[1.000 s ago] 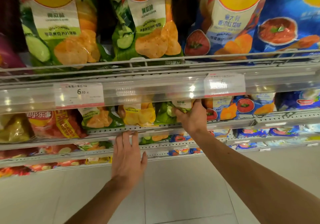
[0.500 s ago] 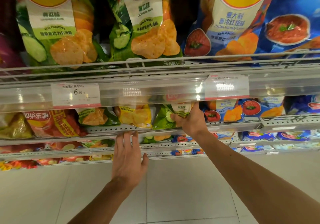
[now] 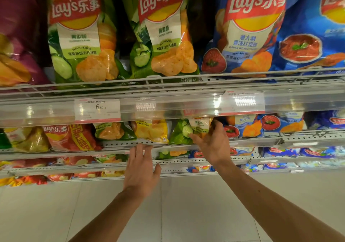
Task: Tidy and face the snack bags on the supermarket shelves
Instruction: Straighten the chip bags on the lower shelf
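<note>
1. Green cucumber chip bag (image 3: 183, 132): second shelf down, its top hidden behind the clear price rail (image 3: 168, 109); yellow bag (image 3: 152, 131) just beside it on the left, blue tomato bag (image 3: 242, 127) on the right.
2. Right hand (image 3: 212, 144): fingers and thumb curled round the lower right part of the green bag, gripping it.
3. Left hand (image 3: 140, 167): fingers straight and spread, tips resting on the shelf lip (image 3: 119, 144) below the yellow bag, holding nothing.
4. Handling, judged: air-filled foil, light, soft, slick, contents brittle. Take it by the sides or bottom seam with a loose grip; squeezing the middle could crush the chips.
5. Surroundings: top shelf holds two large green bags (image 3: 78, 40) and blue bags (image 3: 250, 28) behind a wire rail (image 3: 242, 75); a red bag (image 3: 71, 137) and a smaller green bag (image 3: 113, 131) sit left on the second shelf; further bags on lower shelves; tiled floor (image 3: 177, 204) below.
6. Obstructions, judged: the price rail overhangs the bag tops, so little room to lift; close neighbours may drag along when the bag turns.
</note>
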A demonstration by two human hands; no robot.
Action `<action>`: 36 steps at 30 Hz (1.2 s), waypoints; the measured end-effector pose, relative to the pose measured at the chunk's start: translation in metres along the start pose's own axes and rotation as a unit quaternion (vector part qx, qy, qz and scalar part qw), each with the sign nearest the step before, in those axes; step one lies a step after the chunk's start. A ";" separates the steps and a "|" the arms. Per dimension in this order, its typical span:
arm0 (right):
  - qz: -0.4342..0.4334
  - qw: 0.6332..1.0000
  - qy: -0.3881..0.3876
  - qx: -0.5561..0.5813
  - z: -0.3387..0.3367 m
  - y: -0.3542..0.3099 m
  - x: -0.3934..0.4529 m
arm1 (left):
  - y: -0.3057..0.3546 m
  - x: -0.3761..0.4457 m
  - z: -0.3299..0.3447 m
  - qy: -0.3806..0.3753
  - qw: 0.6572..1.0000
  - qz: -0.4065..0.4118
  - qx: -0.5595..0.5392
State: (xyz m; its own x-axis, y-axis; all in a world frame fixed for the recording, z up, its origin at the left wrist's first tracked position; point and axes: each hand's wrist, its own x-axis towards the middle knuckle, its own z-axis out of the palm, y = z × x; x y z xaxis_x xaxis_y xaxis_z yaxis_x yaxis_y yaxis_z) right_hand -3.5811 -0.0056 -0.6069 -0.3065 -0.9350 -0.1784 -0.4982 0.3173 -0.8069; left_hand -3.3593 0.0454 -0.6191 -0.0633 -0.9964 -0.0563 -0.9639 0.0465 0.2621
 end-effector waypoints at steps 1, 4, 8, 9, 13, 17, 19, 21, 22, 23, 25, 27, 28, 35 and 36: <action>-0.010 1.000 0.013 0.004 0.001 0.002 -0.006 | -0.002 0.001 0.000 0.005 1.000 0.001 -0.018; -0.048 0.995 0.093 0.010 0.007 0.007 -0.031 | -0.010 0.002 0.000 0.030 0.995 -0.002 -0.094; -0.085 0.976 0.197 0.016 0.024 0.000 -0.060 | -0.024 -0.003 -0.010 0.076 0.979 -0.020 -0.190; -0.088 0.974 0.207 0.023 0.031 -0.004 -0.065 | -0.031 -0.004 -0.014 0.091 0.972 -0.030 -0.213; -0.068 0.978 0.188 0.055 0.066 -0.030 -0.081 | -0.066 -0.001 -0.039 0.134 0.945 -0.079 -0.286; -0.040 0.989 0.123 0.065 0.098 -0.058 -0.080 | -0.107 0.022 -0.065 0.156 0.928 -0.106 -0.320; -0.026 0.994 0.093 0.054 0.107 -0.071 -0.071 | -0.123 0.040 -0.072 0.133 0.928 -0.114 -0.328; -0.014 0.997 0.054 0.054 0.113 -0.081 -0.059 | -0.132 0.054 -0.076 0.092 0.920 -0.111 -0.364; -0.008 0.998 0.041 0.051 0.116 -0.085 -0.052 | -0.136 0.061 -0.076 0.074 0.916 -0.103 -0.382; 0.000 0.998 0.038 0.047 0.119 -0.088 -0.045 | -0.139 0.067 -0.076 0.058 0.913 -0.095 -0.392; 0.017 0.999 0.032 0.039 0.124 -0.093 -0.031 | -0.145 0.079 -0.074 0.021 0.909 -0.100 -0.404; 0.033 0.999 0.007 0.033 0.128 -0.097 -0.018 | -0.151 0.090 -0.071 -0.010 0.902 -0.114 -0.416; 0.042 0.998 -0.010 0.037 0.131 -0.097 -0.012 | -0.154 0.094 -0.070 -0.023 0.901 -0.112 -0.418; 0.053 0.995 -0.024 0.084 0.145 -0.091 0.012 | -0.165 0.116 -0.071 -0.120 0.892 -0.165 -0.404; 0.053 0.994 -0.022 0.090 0.146 -0.091 0.013 | -0.166 0.119 -0.072 -0.126 0.894 -0.160 -0.400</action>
State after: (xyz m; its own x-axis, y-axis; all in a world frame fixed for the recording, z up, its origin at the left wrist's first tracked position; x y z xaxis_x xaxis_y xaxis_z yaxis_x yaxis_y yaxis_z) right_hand -3.4213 -0.0698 -0.6186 -0.3122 -0.9052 -0.2884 -0.3103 0.3841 -0.8696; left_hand -3.1883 -0.0859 -0.5999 0.0299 -0.8976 -0.4397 -0.4567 -0.4036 0.7928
